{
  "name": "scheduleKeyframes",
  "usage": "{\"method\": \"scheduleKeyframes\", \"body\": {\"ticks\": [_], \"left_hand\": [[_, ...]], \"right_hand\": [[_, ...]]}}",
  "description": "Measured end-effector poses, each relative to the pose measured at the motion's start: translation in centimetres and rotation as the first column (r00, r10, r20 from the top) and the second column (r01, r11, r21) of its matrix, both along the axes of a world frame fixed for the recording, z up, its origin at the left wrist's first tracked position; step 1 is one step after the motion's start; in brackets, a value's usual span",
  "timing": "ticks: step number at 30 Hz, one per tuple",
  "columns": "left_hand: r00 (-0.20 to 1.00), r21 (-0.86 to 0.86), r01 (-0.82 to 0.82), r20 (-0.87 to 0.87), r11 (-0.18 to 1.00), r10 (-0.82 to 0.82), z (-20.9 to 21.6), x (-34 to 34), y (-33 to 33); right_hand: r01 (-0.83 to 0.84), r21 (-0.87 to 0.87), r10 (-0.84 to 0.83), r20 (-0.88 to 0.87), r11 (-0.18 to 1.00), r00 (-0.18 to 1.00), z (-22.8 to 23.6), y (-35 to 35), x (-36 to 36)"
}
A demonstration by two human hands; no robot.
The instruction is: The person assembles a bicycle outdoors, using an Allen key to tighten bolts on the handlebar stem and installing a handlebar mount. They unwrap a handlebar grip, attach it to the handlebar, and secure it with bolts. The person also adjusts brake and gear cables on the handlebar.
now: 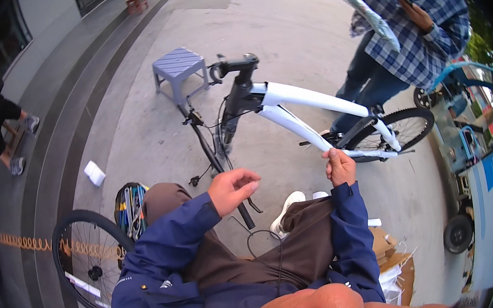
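Observation:
A bicycle stands in front of me, its frame point(313, 99) covered in white, with a black head tube and stem point(242, 63). The black handlebar point(206, 143) hangs down beside the fork, cables attached. My left hand point(233, 191) is near the handlebar's lower end, fingers curved and apart, with nothing visible in them. My right hand point(340, 166) is closed in a pinch at the lower frame tube; what lies between thumb and finger is too small to make out. The rear wheel point(420, 128) is on the bicycle. A thin black cable point(280, 244) loops over my lap.
A loose wheel point(58, 251) and a tool bag point(130, 207) are at my left, by a coiled orange hose point(22, 241). A grey-blue stool point(178, 64) stands beyond. A person in a checked shirt point(408, 26) stands far right, near a blue-white vehicle point(490, 211). Cardboard point(383, 245) lies at right.

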State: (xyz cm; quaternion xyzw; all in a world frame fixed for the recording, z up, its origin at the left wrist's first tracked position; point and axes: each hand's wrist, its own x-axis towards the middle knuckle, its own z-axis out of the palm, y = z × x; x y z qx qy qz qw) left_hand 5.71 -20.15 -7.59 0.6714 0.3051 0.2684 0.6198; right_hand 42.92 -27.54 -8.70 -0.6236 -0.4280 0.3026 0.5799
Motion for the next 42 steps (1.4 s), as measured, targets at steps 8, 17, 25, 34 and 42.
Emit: {"method": "scheduleKeyframes", "body": {"ticks": [8, 17, 25, 34, 42], "left_hand": [[0.892, -0.039, -0.354, 0.287, 0.934, 0.350, 4.2, -4.0, 9.7], [0.718, -0.131, -0.579, 0.385, 0.804, 0.580, 7.8, -3.6, 17.6], [0.640, -0.384, -0.491, 0.450, 0.782, 0.623, 4.4, 0.0, 18.2], [0.479, -0.299, -0.628, 0.579, 0.718, 0.660, 5.8, -1.4, 16.5], [0.380, -0.087, -0.719, 0.781, 0.689, 0.495, 7.9, -1.6, 13.7]], "right_hand": [[-0.064, -0.113, 0.077, 0.114, 0.991, 0.990, 0.2, 1.0, -1.3], [-0.111, -0.188, 0.156, 0.245, 0.976, 0.957, -0.8, 2.9, -2.5], [-0.088, -0.231, 0.142, 0.229, 0.969, 0.963, -1.0, 2.8, -3.0], [0.142, 0.029, -0.142, -0.021, 0.989, 0.990, 3.7, 4.8, -0.9], [-0.045, 0.003, 0.043, -0.326, 0.999, 0.945, 12.7, 16.5, 0.5]]}}
